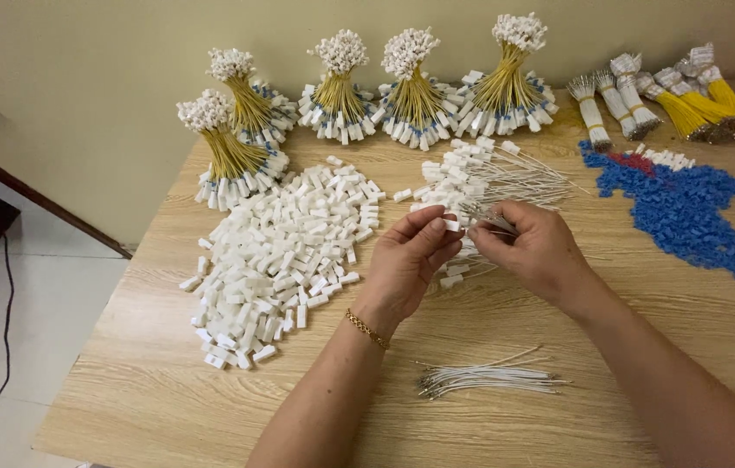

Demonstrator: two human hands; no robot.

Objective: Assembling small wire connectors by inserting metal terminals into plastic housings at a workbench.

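Just right of the white connector pile (285, 251), left hand (409, 260) pinches a white connector housing (452, 225) while right hand (534, 247) grips thin white wires (493, 217); misaligned terminals could bend.

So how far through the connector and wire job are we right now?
Done: five tied yellow-wire bundles stand along the wall. In hand: the left hand pinches a white connector while the right hand holds thin wires. Left: a large pile of loose white connectors, a heap of fitted white wires, and bare wires near the table's edge.
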